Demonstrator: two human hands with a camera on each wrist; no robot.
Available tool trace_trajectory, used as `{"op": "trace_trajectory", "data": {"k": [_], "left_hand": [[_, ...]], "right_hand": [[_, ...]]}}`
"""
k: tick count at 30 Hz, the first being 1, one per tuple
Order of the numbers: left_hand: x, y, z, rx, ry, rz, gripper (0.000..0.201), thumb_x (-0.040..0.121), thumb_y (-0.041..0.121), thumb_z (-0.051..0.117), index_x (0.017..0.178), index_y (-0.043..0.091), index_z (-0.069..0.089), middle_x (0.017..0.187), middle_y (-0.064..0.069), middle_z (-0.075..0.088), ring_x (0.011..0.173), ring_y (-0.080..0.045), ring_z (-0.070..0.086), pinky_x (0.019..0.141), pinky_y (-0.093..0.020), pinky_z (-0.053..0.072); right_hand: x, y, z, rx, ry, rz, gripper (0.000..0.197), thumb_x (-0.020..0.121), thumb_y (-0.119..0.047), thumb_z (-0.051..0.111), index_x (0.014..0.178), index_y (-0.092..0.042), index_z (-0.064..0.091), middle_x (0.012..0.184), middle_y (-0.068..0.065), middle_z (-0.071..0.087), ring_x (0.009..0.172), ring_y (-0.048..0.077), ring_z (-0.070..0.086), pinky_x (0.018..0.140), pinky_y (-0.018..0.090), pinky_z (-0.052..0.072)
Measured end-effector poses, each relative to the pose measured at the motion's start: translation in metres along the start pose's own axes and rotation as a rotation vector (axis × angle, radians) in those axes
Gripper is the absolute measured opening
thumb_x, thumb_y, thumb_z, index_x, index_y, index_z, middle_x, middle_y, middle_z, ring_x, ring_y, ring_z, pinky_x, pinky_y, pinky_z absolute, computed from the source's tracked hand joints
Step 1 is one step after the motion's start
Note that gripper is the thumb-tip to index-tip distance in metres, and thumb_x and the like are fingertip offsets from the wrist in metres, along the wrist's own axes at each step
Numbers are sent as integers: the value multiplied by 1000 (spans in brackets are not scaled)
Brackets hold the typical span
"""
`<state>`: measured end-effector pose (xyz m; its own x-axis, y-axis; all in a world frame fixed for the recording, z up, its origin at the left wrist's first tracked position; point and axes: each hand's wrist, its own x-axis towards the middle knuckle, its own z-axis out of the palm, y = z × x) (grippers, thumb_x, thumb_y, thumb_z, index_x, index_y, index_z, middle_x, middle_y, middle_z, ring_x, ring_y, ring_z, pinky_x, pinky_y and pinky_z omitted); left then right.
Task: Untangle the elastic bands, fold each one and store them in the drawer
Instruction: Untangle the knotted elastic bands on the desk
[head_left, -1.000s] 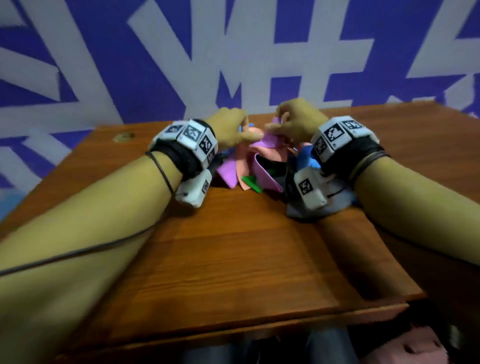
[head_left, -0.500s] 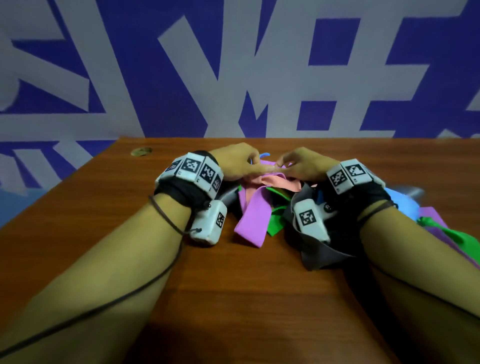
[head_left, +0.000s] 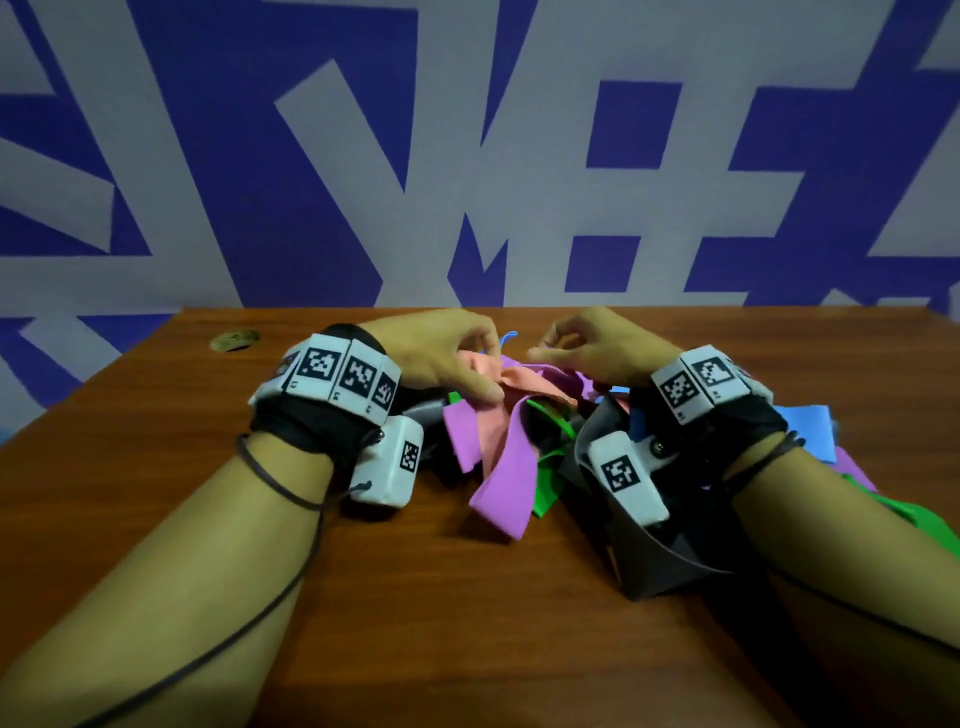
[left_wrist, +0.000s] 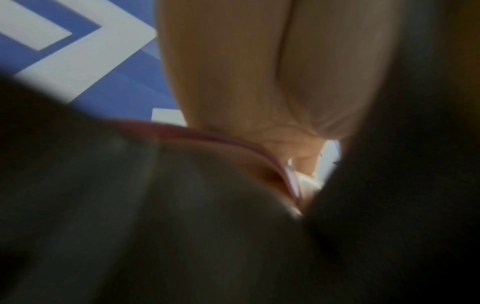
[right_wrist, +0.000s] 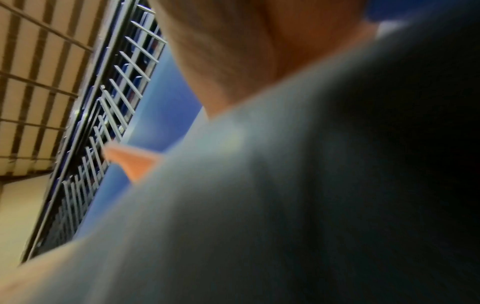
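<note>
Fingers (head_left: 485, 387) of both hands pinch the salmon band (head_left: 524, 382) (wrist views blur it).

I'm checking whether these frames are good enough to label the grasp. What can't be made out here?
- Left hand fingertips: head view, curled under onto the salmon band.
- Right hand grip: head view, fingers bunched; contact unclear.
- Wrist views: blurred, blocked by grey band.
- Green band: cut by right edge.
- Drawer: not in view.

Smooth matt elastic bands (head_left: 503, 480) (rubbery-looking) on a faintly glossy wood-grain table (head_left: 441, 613)
</note>
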<state>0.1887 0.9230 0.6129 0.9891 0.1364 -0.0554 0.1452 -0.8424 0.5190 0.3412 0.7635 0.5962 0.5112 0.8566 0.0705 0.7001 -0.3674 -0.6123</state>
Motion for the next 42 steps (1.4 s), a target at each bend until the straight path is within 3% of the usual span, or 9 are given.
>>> {"op": "trace_trajectory", "data": {"k": [5, 8, 12, 19, 23, 26, 33, 37, 42], "left_hand": [[-1, 14, -11, 99, 287, 41, 38, 72, 39, 85, 95, 19, 61, 84, 8, 59, 72, -6, 52, 62, -20, 41], [-7, 19, -19, 93, 415, 34, 46, 67, 34, 89, 98, 18, 59, 82, 6, 59, 71, -9, 53, 57, -15, 37], [-12, 26, -25, 48, 511, 28, 47, 64, 18, 91, 98, 18, 58, 87, -2, 65, 78, -19, 61, 65, -27, 47], [-10, 39, -30, 128, 292, 26, 47, 72, 20, 86, 109, 22, 56, 91, 7, 63, 75, -10, 58, 69, -26, 47], [-17, 38, -37, 159, 477, 70, 38, 78, 41, 80, 105, 23, 59, 99, 4, 62, 92, -12, 57, 71, -20, 43], [-23, 38, -48, 170, 642, 44, 27, 82, 36, 77, 97, 18, 64, 81, 1, 60, 72, -8, 53, 60, -20, 37], [-25, 45, -43, 112, 485, 16, 44, 79, 53, 73, 108, 22, 63, 69, -1, 71, 51, 0, 60, 52, -21, 49], [-21, 43, -42, 146, 503, -16, 40, 80, 53, 73, 109, 26, 64, 70, 6, 68, 65, -4, 63, 77, -41, 57], [-19, 44, -38, 157, 481, -16, 43, 81, 63, 66, 106, 28, 65, 80, 7, 66, 75, -11, 64, 80, -43, 56]], "right_hand": [[-1, -16, -10, -58, 235, -112, 37, 95, -50, 53, 73, -28, 74, 59, -15, 65, 73, 7, 63, 75, 29, 46], [-2, -27, -9, -84, 249, -200, 54, 95, -52, 53, 50, -22, 56, 47, 0, 43, 58, 13, 43, 62, 29, 38], [-5, -36, -9, -39, 158, -235, 47, 95, -51, 55, 70, -12, 64, 71, 12, 61, 61, 15, 51, 61, 27, 42], [-6, -36, -6, 114, 103, -269, 11, 96, -21, 62, 89, -14, 57, 71, -10, 63, 55, -8, 53, 56, 9, 40], [-4, -34, -6, 159, 150, -256, 12, 94, -25, 64, 86, -17, 60, 81, -4, 74, 71, 3, 65, 68, 22, 49], [-7, -35, -8, 162, 215, -244, 15, 93, -31, 64, 84, -20, 60, 81, 0, 76, 73, 9, 69, 67, 29, 53], [-16, -44, -14, 175, 206, -260, 24, 101, -26, 52, 84, -13, 63, 75, 0, 76, 70, 8, 70, 69, 29, 52], [-20, -47, -18, 216, 196, -239, 25, 102, -26, 51, 85, -10, 63, 78, 2, 76, 72, 16, 72, 69, 36, 55], [-22, -48, -21, 324, 158, -249, 25, 101, -27, 55, 90, -6, 63, 83, 8, 76, 80, 26, 74, 80, 50, 58]]}}
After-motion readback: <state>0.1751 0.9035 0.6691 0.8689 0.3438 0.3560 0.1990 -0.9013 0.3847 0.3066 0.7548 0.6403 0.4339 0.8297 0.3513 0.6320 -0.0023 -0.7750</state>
